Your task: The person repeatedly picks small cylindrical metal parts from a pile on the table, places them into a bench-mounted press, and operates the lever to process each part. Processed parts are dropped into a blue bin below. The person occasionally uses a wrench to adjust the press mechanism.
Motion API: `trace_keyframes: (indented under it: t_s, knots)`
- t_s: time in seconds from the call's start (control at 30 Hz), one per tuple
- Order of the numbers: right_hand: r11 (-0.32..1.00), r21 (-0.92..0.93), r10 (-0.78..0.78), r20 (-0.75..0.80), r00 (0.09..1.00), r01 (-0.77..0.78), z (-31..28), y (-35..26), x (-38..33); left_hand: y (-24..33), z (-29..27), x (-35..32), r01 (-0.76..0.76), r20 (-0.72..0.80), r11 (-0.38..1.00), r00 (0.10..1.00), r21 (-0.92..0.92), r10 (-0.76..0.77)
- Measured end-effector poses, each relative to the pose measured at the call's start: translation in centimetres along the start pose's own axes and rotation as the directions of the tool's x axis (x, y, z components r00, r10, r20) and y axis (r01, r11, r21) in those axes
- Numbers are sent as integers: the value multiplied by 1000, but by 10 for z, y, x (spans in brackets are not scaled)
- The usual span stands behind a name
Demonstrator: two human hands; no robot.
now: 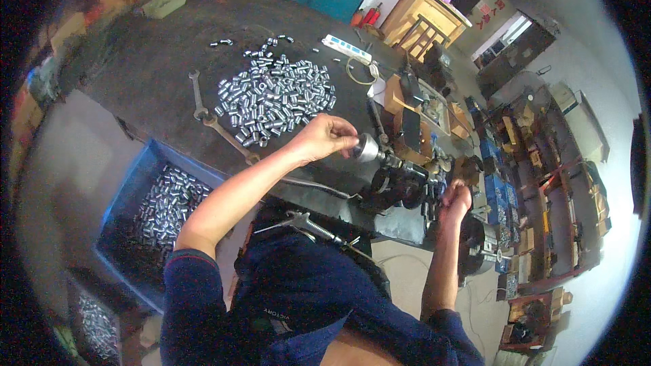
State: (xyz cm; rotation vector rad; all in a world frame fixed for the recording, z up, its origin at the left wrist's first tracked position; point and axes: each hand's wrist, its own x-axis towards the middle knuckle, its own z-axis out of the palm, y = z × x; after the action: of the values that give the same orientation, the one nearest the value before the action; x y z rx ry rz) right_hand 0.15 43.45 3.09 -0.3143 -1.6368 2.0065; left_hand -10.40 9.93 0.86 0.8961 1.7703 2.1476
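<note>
My left hand [329, 138] is pinched at the front of a shiny round metal chuck [367, 148] on a small bench machine [399, 184]. Whatever its thumb and fingertips hold is too small or hidden to make out. Toward the machine's right end, my right hand [458, 196] is closed, and what lies inside its fingers does not show. Beyond my left hand, a heap of short shiny metal sleeves [278, 95] is spread on the dark workbench [149, 54].
Two wrenches [197, 95] lie left of the heap. A blue-rimmed bin [115, 210] of similar metal parts stands at the left, below the bench edge. An air blow gun [305, 224] hangs near my body. A white power strip [347, 47] lies behind; shelves [542, 183] stand right.
</note>
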Motion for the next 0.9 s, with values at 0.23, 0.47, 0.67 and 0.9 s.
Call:
trace_keyframes:
  t_s: [0.23, 0.47, 0.67, 0.9]
  knots:
    - [996, 73, -36, -112, 993, 45, 21, 8, 47, 6, 19, -3, 162, -175, 924, 979, 345, -106]
    - [968, -142, -225, -131, 966, 206, 14, 68, 77, 3, 30, -6, 36, -285, 766, 939, 641, 195]
    - [986, 159, 84, -250, 965, -45, -9, 120, 45, 3, 32, -4, 18, -277, 740, 933, 672, 229]
    - [971, 151, 194, -52, 980, -184, -40, 76, -24, 2, 34, -3, -72, -208, 634, 911, 770, 356]
